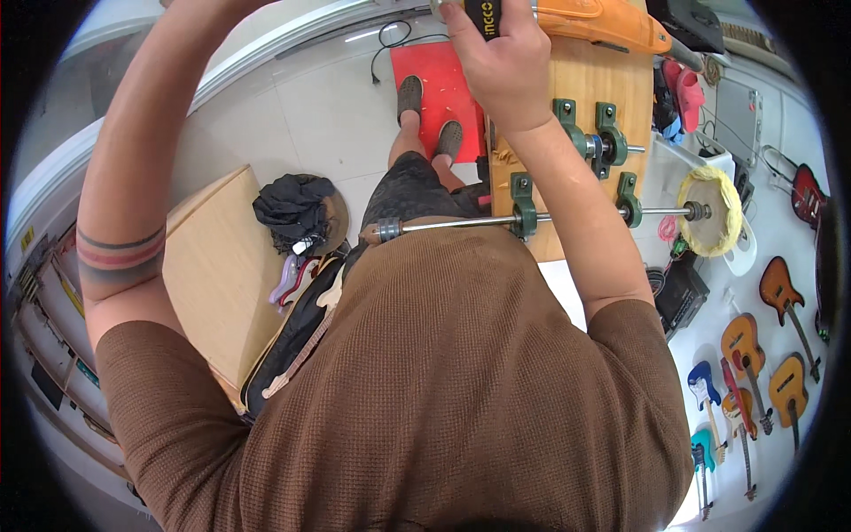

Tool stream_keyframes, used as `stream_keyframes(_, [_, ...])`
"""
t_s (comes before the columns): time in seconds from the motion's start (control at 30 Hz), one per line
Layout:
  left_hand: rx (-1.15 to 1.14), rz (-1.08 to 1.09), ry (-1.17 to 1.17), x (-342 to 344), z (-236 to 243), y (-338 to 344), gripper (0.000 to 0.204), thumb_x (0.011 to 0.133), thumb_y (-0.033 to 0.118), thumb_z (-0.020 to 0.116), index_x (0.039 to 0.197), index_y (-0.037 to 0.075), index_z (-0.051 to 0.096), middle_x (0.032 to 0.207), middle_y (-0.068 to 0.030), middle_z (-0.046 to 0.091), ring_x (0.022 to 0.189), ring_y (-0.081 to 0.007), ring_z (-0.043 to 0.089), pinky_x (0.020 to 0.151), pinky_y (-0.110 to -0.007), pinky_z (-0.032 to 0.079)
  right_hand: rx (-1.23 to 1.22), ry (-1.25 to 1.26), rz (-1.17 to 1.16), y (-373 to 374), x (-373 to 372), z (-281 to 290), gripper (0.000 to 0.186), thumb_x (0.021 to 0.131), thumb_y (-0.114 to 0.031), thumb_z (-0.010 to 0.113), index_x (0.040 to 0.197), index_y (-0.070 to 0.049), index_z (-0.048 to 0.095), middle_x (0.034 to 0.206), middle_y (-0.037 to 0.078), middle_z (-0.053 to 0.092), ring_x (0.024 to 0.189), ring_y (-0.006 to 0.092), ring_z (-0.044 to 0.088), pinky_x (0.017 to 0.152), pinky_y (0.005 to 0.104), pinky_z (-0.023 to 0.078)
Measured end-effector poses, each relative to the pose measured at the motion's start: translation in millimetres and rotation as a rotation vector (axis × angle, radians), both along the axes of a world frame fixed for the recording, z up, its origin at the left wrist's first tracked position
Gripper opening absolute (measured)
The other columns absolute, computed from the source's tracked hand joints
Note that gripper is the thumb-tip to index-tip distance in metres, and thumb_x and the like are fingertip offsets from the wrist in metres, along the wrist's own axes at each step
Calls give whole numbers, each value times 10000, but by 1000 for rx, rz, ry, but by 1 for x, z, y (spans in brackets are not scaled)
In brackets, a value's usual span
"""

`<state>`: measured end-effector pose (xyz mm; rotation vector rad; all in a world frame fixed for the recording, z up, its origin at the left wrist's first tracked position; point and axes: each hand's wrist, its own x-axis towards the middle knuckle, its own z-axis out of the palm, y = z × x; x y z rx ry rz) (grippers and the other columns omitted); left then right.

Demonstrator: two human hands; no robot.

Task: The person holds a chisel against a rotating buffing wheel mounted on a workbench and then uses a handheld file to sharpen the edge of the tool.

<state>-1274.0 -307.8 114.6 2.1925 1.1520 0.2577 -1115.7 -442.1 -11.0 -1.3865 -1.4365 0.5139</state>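
The right hand [507, 62] is wrapped around the black part of a big orange and black tool [603, 22], at the top middle of the frame. The left arm [133, 142] goes up out of the frame at the upper left, so I can't tell what the left hand is doing. The tool is over a wooden desk [576, 80]. Below it, a shiny metal rod [461, 223] sits in green holders [523, 204].
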Motion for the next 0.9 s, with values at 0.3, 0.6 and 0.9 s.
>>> stream_keyframes(0.3, [-41,-84,121,1,-19,10,326,1013,281,641,1090,-19,740,730,-21,619,677,-125,529,663,-331,443,-48,17,-38,-2,-1,1,427,952,-129,719,1302,59,561,926,248,705,810,382,731,685,420,560])
stream_keyframes(0.6, [-72,-28,158,9,-7,-3,264,995,243,658,1054,3,752,777,-75,694,686,-173,583,672,-352,465,-133,27,2,-5,0,-2,418,956,-134,713,1298,53,562,952,243,704,845,388,728,722,416,563])
stream_keyframes(0.9, [2,-103,1,6,-16,-4,274,1001,234,648,988,-22,743,758,-66,685,686,-149,587,663,-334,468,-102,-5,-43,-8,2,-4,416,962,-142,710,1307,40,565,978,219,704,852,339,723,736,400,556])
